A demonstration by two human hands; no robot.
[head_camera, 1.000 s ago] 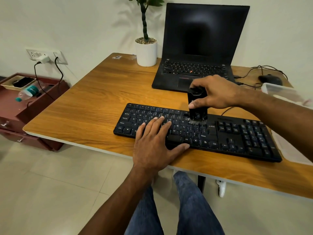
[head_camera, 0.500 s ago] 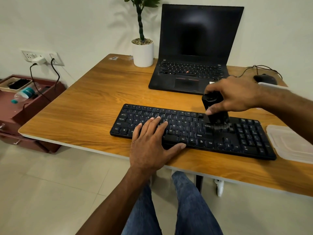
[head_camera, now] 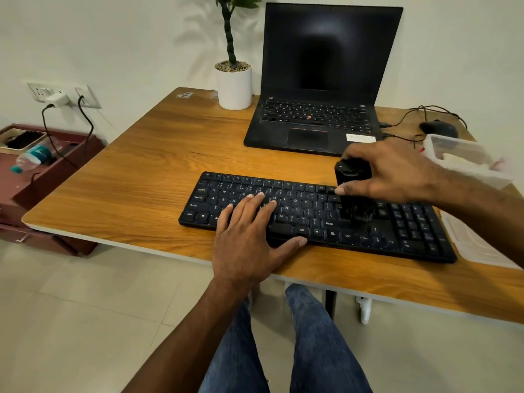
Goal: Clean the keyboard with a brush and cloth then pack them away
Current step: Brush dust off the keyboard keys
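Your keyboard (head_camera: 312,214) is a long black slab with pale lettering, lying near the counter's front edge and skewed so its right end sits closer to that edge than its left. Your right hand (head_camera: 394,171) grips the brush (head_camera: 353,188), a stubby black block held upright, thumb on its near face and fingers curled over the top; its bristle end is down on the keys just left of the arrow cluster, and it shows blurred. Your left hand (head_camera: 249,236) lies flat on the keyboard's left half, fingers straight across the letter rows and thumb spread along the bottom row. The counter (head_camera: 147,180) is bare wood to the left of the keyboard as far as its left edge, and a narrow strip of wood runs between keyboard and front edge. Behind the keyboard stands an open laptop (head_camera: 320,80) with a dark screen, a band of wood between the two. A white plant pot (head_camera: 234,86) sits at the back edge beside the laptop. At the right edge a clear plastic box (head_camera: 467,163) sits behind your right forearm, its lid (head_camera: 476,245) lying just beside the keyboard's right end. A mouse (head_camera: 438,129) and its cables lie in the back right corner.
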